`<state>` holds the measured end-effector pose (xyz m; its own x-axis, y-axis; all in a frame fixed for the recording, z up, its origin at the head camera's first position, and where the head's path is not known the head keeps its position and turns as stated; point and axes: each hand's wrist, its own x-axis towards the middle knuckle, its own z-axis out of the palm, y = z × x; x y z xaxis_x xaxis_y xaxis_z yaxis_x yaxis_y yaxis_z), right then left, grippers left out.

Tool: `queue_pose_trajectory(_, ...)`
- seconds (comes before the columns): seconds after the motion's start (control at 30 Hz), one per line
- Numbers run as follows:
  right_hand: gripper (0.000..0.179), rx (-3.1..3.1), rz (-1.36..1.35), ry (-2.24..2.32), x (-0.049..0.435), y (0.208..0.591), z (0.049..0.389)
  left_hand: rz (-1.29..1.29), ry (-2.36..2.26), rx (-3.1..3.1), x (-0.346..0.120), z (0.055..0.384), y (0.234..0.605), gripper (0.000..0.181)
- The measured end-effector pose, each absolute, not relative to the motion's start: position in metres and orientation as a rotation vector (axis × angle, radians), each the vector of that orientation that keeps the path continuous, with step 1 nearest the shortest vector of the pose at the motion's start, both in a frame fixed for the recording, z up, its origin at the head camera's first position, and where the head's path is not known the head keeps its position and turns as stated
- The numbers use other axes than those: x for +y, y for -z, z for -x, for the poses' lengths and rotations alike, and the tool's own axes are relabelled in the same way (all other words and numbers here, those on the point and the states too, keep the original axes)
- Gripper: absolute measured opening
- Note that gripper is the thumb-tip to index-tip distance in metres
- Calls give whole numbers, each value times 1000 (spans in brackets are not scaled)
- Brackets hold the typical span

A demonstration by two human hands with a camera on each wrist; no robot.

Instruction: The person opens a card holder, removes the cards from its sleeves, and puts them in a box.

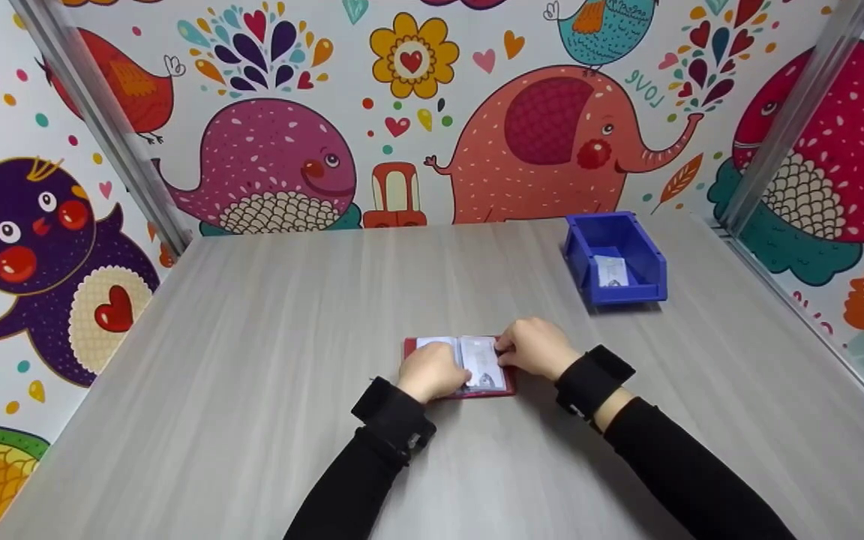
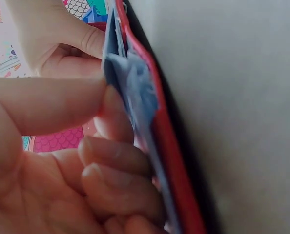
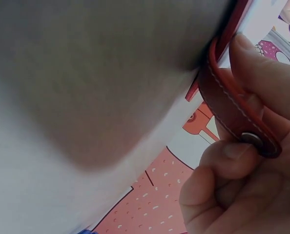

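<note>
A red card holder (image 1: 513,386) lies opened out on the table, with clear sleeves inside and a printed white card (image 1: 483,360) on its right side. My left hand (image 1: 432,373) pinches the lower edge of a clear plastic sleeve (image 2: 140,90) between thumb and forefinger, the other fingers curled beside the holder. At the right edge, my right hand (image 1: 541,348) grips the holder, its thumb on the inner side. A stitched red strap (image 3: 233,105) with a metal snap sticks out from that edge along the right fingers. The right fingertips are partly hidden behind the strap.
A blue open-front bin (image 1: 627,294) stands at the back right of the wood-grain table (image 1: 252,360), with a white printed card (image 1: 612,271) inside. Cartoon-patterned walls (image 1: 402,142) and metal frame posts (image 1: 109,127) border the table.
</note>
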<state>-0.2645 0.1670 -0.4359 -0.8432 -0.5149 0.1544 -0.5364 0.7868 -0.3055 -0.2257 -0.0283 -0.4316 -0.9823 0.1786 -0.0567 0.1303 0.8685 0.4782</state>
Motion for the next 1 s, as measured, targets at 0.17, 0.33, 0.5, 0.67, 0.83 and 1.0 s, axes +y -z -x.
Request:
queue_pose_trajectory(0.17, 20, -2919, -859, -522, 166, 436, 266, -237, -774, 2930, -29, 225, 431, 21)
queue_pose_trajectory(0.33, 20, -2913, -859, -515, 166, 436, 266, -245, -784, 2917, -33, 226, 431, 21)
queue_pose_trajectory(0.5, 20, -2924, -851, -514, 166, 437, 265, -257, -788, 2898, -40, 228, 430, 22)
queue_pose_trajectory(0.67, 19, -2908, -859, -519, 167, 437, 265, -274, -843, 2856, -49, 230, 428, 26)
queue_pose_trajectory(0.83, 19, -2903, -852, -519, 167, 437, 265, -325, -887, 2844, -56, 230, 426, 31)
queue_pose_trajectory(1.0, 19, -2916, -832, -512, 166, 437, 265, -343, -925, 2821, -61, 230, 424, 35)
